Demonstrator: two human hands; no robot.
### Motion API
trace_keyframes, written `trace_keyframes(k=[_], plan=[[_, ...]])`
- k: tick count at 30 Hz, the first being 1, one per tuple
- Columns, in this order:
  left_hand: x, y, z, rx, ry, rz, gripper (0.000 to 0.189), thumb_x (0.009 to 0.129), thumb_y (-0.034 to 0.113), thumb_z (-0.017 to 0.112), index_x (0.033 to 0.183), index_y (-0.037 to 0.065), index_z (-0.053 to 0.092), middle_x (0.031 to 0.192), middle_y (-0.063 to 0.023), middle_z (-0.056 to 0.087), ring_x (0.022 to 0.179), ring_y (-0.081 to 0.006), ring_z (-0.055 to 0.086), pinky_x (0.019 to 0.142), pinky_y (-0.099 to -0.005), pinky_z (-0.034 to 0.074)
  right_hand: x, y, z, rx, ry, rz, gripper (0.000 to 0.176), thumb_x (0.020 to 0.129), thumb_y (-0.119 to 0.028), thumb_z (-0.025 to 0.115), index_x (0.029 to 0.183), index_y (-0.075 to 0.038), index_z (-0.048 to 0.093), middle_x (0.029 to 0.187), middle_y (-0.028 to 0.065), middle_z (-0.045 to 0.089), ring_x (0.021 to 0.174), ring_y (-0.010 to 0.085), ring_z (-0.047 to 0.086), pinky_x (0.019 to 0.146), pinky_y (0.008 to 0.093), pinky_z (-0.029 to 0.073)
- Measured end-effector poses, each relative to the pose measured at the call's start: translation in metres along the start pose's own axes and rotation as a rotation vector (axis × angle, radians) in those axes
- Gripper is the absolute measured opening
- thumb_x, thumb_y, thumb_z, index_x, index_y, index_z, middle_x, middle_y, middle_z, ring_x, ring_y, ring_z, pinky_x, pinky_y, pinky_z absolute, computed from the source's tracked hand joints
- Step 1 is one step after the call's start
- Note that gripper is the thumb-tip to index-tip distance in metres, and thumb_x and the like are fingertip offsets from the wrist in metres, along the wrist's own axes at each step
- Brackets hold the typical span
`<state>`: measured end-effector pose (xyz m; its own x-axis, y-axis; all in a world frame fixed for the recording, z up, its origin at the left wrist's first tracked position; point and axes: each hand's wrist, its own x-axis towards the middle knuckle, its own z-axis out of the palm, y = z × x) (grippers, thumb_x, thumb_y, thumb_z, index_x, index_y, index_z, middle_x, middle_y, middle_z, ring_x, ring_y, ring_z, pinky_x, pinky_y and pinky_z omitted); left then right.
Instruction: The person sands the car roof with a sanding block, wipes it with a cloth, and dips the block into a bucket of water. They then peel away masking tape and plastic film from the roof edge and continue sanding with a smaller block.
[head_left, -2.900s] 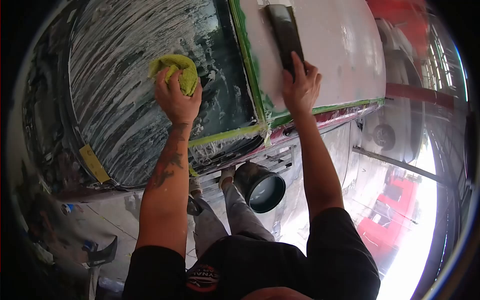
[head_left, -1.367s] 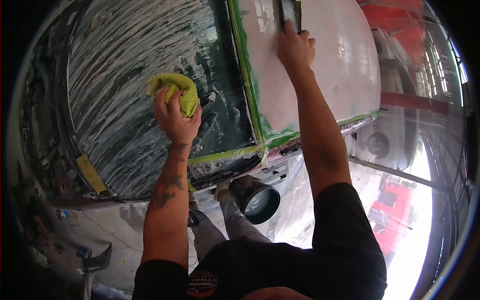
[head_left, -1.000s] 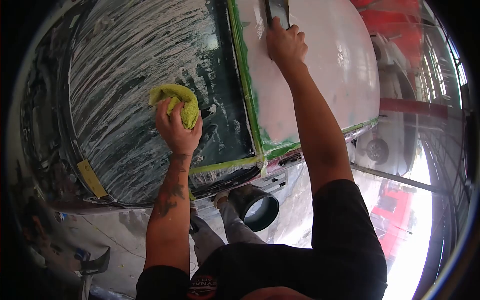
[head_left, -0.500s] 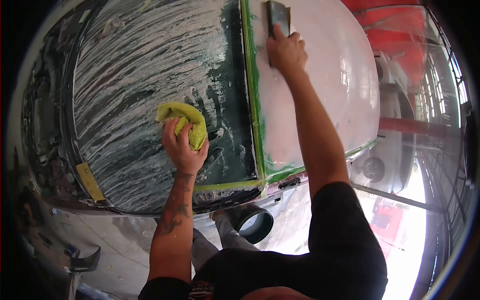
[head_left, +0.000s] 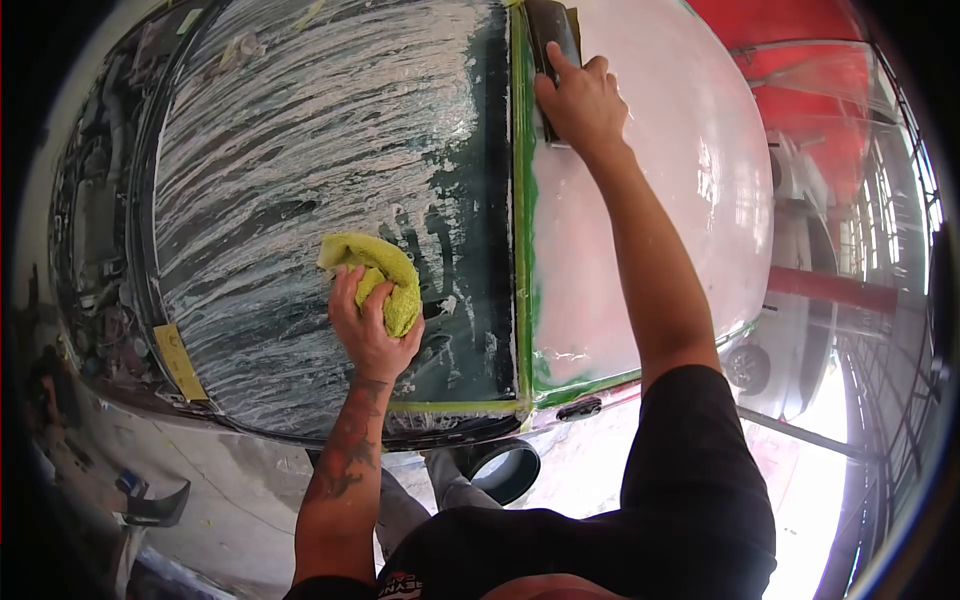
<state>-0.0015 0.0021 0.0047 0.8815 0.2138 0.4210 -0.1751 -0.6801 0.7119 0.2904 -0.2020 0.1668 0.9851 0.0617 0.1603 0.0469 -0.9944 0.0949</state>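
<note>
**Right fingers (head_left: 598, 68) clamped on block (head_left: 553, 30); left fingers (head_left: 376, 305) clamped on cloth (head_left: 398, 268)**

Block: long and dark, over the pale panel (head_left: 650, 200), beside the green tape (head_left: 524, 190). I cannot tell whether block and tape touch. Handling, as judged: light and fairly stiff. Grip both long edges, with my thumb on the tape side, forefinger along the top, remaining fingertips on the opposite side. Caution: the panel shines as if wet, so the block may turn slippery; apply even pressure.

Cloth: bunched over the streaked glass (head_left: 250, 190). Handling, as judged: soft, limp, possibly damp. Hold by the thick folds; the loose flap gives little purchase.
</note>
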Motion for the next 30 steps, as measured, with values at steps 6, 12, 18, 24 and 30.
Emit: trace_keyframes(k=[6,12,18,24,30], plan=[[0.002,0.000,-0.002,-0.010,0.004,0.008,0.059,0.072,0.017,0.086,0.122,0.011,0.055,0.140,-0.0198,0.047,0.136,-0.0466,0.043,0.109,-0.0591,0.035,0.110,0.019,0.025,-0.094,-0.002,0.029,0.052,0.092,-0.048,0.052,0.140,-0.029,0.058,0.130,0.0245,0.059,0.117,0.0454,0.062,0.096,0.0551,0.052],[0.003,0.000,-0.004,0.003,-0.003,-0.001,0.059,0.072,0.016,0.086,0.121,0.011,0.056,0.139,-0.0201,0.047,0.136,-0.0467,0.043,0.108,-0.0590,0.036,0.069,0.006,0.019,-0.058,0.034,0.021,0.056,0.091,-0.048,0.054,0.145,-0.032,0.058,0.133,0.0221,0.057,0.119,0.0424,0.062,0.098,0.0538,0.052],[0.005,-0.001,-0.003,-0.002,-0.012,0.001,0.059,0.072,0.016,0.086,0.123,0.011,0.055,0.142,-0.0209,0.044,0.138,-0.0466,0.041,0.109,-0.0585,0.036,0.061,-0.010,0.009,-0.040,-0.042,0.025,0.054,0.092,-0.048,0.055,0.143,-0.034,0.056,0.132,0.0252,0.056,0.116,0.0449,0.063,0.094,0.0541,0.054],[0.003,0.000,-0.001,0.014,-0.013,0.001,0.059,0.073,0.016,0.086,0.123,0.011,0.055,0.142,-0.0211,0.044,0.138,-0.0466,0.041,0.109,-0.0581,0.036,0.088,-0.004,0.010,-0.081,0.038,-0.044,0.054,0.092,-0.050,0.056,0.144,-0.036,0.056,0.133,0.0249,0.056,0.116,0.0452,0.062,0.094,0.0564,0.053],[0.003,0.000,-0.002,0.014,-0.008,-0.006,0.059,0.073,0.017,0.085,0.123,0.010,0.055,0.141,-0.0206,0.044,0.137,-0.0464,0.041,0.110,-0.0579,0.036,0.045,-0.010,0.006,-0.081,0.030,-0.028,0.054,0.092,-0.049,0.053,0.144,-0.035,0.056,0.134,0.0239,0.056,0.117,0.0447,0.062,0.096,0.0563,0.052]])
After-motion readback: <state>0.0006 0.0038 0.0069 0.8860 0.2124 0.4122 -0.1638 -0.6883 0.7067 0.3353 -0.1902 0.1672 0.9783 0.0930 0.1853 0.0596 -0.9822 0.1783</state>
